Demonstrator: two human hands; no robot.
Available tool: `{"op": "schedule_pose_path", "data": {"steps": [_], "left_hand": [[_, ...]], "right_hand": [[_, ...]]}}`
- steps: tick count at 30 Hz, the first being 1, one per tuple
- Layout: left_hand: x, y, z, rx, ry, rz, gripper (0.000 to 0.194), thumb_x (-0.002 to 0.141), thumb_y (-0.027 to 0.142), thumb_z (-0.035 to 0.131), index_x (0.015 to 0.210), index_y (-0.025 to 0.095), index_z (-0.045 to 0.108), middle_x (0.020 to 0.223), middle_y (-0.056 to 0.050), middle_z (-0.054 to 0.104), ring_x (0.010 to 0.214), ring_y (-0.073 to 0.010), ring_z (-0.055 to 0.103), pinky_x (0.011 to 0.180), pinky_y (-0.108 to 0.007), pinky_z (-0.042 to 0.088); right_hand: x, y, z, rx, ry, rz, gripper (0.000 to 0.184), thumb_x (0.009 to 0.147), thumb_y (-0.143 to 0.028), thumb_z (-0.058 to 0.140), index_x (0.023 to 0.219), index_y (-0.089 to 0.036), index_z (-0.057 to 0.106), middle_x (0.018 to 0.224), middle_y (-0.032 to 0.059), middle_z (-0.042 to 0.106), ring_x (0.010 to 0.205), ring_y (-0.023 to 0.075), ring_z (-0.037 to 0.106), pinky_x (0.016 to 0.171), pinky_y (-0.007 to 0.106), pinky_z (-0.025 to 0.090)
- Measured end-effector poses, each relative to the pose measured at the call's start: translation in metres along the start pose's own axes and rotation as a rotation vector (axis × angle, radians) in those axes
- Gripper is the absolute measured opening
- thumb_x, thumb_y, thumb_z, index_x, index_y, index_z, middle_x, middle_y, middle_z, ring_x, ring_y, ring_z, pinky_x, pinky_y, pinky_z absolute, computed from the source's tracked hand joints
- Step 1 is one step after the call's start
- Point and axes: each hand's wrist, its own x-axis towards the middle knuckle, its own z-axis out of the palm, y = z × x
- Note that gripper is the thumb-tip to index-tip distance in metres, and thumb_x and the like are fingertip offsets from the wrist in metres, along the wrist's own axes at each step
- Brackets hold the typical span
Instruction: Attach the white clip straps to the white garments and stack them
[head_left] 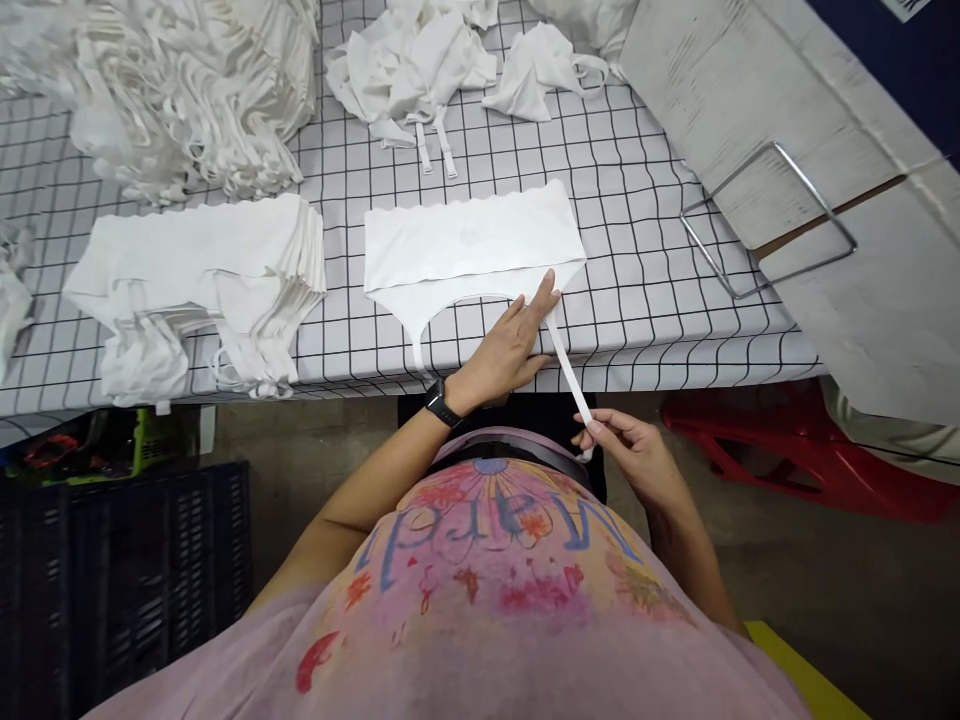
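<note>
Honestly, looks partway along: one white top (pixel 472 235) is already flat near the front edge of the checked tablecloth (pixel 637 300), smooth and thin with a wavy far edge. Left hand (pixel 517 340) rests on its lower right corner, fingers extended; right hand (pixel 630 450) pinches a narrow strap (pixel 568 370), drawn straight past the table edge. Off left sits a neat layered pile (pixel 202 240); farther back, crumpled tops (pixel 420 60) aren't flattened yet.
</note>
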Motion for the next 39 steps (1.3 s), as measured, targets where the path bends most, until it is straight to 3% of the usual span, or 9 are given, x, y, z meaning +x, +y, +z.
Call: {"op": "schedule_pose_path", "data": {"steps": [5,10,15,19,23,28,30,34,39], "left_hand": [[0.000,0.001,-0.002,0.012,-0.014,-0.005,0.093,0.104,0.039,0.049,0.163,0.025,-0.021,0.174,-0.018,0.002,0.160,-0.0298,0.027,0.130,-0.058,0.021],[0.001,0.001,-0.002,0.004,-0.015,-0.001,0.089,0.105,0.038,0.047,0.164,0.027,-0.019,0.175,-0.017,0.004,0.159,-0.0307,0.029,0.129,-0.061,0.021],[0.003,0.001,-0.004,0.011,-0.033,0.013,0.086,0.105,0.045,0.046,0.166,0.026,-0.012,0.175,-0.016,0.010,0.160,-0.0309,0.026,0.130,-0.060,0.018],[0.003,0.005,-0.008,0.031,-0.083,0.014,0.082,0.104,0.048,0.047,0.167,0.027,-0.001,0.174,-0.014,0.019,0.161,-0.0309,0.024,0.131,-0.059,0.016],[0.003,0.006,-0.009,0.022,-0.067,-0.001,0.083,0.105,0.050,0.047,0.167,0.026,-0.003,0.174,-0.014,0.021,0.160,-0.0295,0.027,0.131,-0.058,0.017],[0.003,0.002,-0.006,0.007,-0.050,0.012,0.083,0.105,0.052,0.045,0.167,0.027,-0.005,0.175,-0.016,0.015,0.159,-0.0293,0.030,0.131,-0.058,0.018],[0.002,0.001,-0.005,0.007,-0.048,0.015,0.085,0.104,0.053,0.046,0.167,0.027,-0.006,0.175,-0.016,0.015,0.158,-0.0300,0.031,0.131,-0.058,0.018],[0.002,0.001,-0.005,0.003,-0.045,0.008,0.089,0.104,0.054,0.046,0.166,0.027,-0.011,0.174,-0.016,0.016,0.158,-0.0303,0.032,0.131,-0.059,0.017],[0.002,0.003,-0.006,-0.002,-0.043,0.002,0.091,0.104,0.054,0.048,0.165,0.029,-0.014,0.175,-0.015,0.016,0.159,-0.0313,0.030,0.131,-0.061,0.018]], "right_hand": [[-0.026,-0.010,-0.017,-0.108,0.001,0.050,0.038,0.090,-0.051,0.073,0.112,-0.020,0.077,0.083,0.0067,0.079,0.078,0.0206,0.070,0.074,0.034,0.055],[-0.041,-0.012,-0.023,0.047,-0.073,0.101,0.043,0.088,-0.044,0.078,0.123,-0.020,0.073,0.095,0.0092,0.080,0.073,0.0186,0.070,0.069,0.033,0.056],[-0.045,-0.008,-0.023,0.100,-0.115,0.111,0.041,0.086,-0.039,0.080,0.122,-0.019,0.075,0.099,0.0104,0.080,0.058,0.0104,0.056,0.057,0.028,0.050],[-0.047,-0.008,-0.024,0.112,-0.154,0.139,0.049,0.085,-0.041,0.081,0.127,-0.017,0.072,0.102,0.0127,0.079,0.058,0.0110,0.056,0.058,0.030,0.052],[-0.049,-0.009,-0.028,0.134,-0.152,0.125,0.053,0.085,-0.039,0.081,0.133,-0.022,0.063,0.103,0.0102,0.079,0.061,0.0126,0.063,0.062,0.030,0.055],[-0.052,-0.014,-0.031,0.083,-0.047,0.065,0.026,0.084,-0.041,0.082,0.098,-0.022,0.071,0.091,0.0079,0.079,0.061,0.0147,0.067,0.063,0.030,0.057],[-0.053,-0.017,-0.031,0.079,-0.028,0.059,0.025,0.087,-0.045,0.079,0.092,-0.021,0.076,0.092,0.0097,0.079,0.062,0.0159,0.069,0.064,0.031,0.058],[-0.054,-0.018,-0.032,0.202,-0.032,0.048,0.031,0.087,-0.050,0.078,0.102,-0.023,0.081,0.099,0.0110,0.081,0.071,0.0212,0.076,0.072,0.036,0.062],[-0.056,-0.011,-0.036,0.143,-0.038,0.011,0.030,0.090,-0.042,0.077,0.114,-0.025,0.080,0.109,0.0114,0.080,0.084,0.0245,0.079,0.084,0.042,0.064]]}}
